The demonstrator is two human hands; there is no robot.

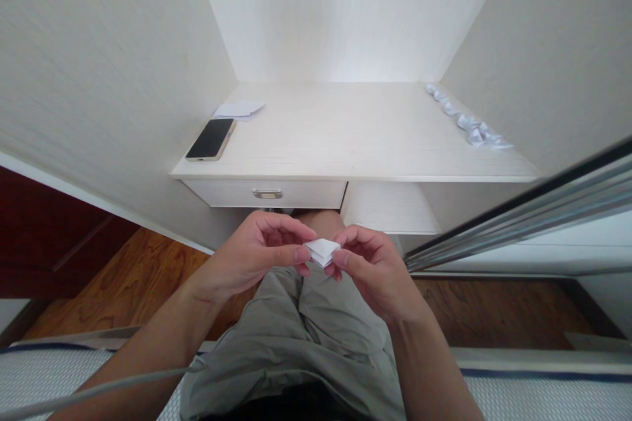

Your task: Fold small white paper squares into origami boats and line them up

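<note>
A small piece of folded white paper (322, 250) is held up over my lap, between both hands. My left hand (266, 247) pinches its left corner between thumb and fingers. On the opposite corner, my right hand (370, 263) grips with thumb and fingertips. The paper has a diamond-like outline with layered folds along its front edge. Some of my fingertips are hidden behind it.
Ahead is a white desk top (326, 138) with a drawer (266, 193) below. A phone (211, 139) and white paper sheets (239, 109) lie at its left. Several folded white paper pieces (469, 123) line the right wall. A cable (108, 385) crosses my left forearm.
</note>
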